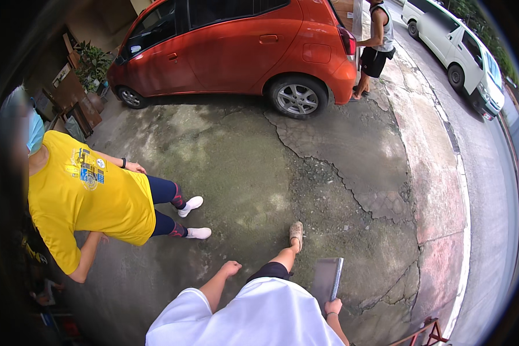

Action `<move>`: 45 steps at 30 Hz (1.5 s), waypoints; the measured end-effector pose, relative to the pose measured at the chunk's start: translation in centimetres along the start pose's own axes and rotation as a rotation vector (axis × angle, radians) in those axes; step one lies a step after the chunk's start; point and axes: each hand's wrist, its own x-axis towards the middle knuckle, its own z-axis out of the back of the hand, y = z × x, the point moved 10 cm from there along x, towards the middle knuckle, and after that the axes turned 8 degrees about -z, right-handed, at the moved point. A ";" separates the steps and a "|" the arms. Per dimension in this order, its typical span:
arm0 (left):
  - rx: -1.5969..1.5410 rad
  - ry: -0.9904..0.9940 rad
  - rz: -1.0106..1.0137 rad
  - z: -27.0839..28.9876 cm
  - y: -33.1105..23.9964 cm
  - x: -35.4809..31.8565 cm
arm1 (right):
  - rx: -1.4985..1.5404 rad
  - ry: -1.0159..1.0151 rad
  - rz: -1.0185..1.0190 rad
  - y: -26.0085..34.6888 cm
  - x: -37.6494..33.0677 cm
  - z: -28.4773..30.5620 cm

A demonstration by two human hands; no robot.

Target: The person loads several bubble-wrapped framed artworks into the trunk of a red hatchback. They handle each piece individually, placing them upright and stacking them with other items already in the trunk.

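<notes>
My right hand (333,307) grips the lower end of a flat grey rectangular panel (324,281) with a thin pale edge, held upright beside my right leg. What kind of thing the panel is, I cannot make out. My left hand (230,269) hangs at my left side with its fingers curled in, and nothing shows in it. Below it lies bare concrete. One of my feet, in a beige clog (296,235), is out in front of me.
An orange-red car (230,55) stands ahead. On my left is a person in a yellow shirt (92,190); another person (379,43) stands behind the car. Cracked concrete (352,173) runs to a kerb and road (490,190), with a white van (458,49). A red metal frame (432,333) is at lower right.
</notes>
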 end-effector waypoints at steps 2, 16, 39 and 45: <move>-0.009 0.013 -0.023 0.0 -3.0 2.1 | 0.003 0.008 -0.027 -0.2 0.5 0.0; -0.052 0.139 -0.243 -5.5 -27.8 16.9 | -0.051 0.088 -0.259 2.4 9.7 7.5; 0.027 0.071 -0.034 -11.7 -49.6 24.7 | 0.055 0.017 -0.210 11.7 40.5 23.4; 0.079 0.082 -0.180 -17.9 -58.7 24.5 | -0.083 0.038 -0.121 12.6 49.0 28.5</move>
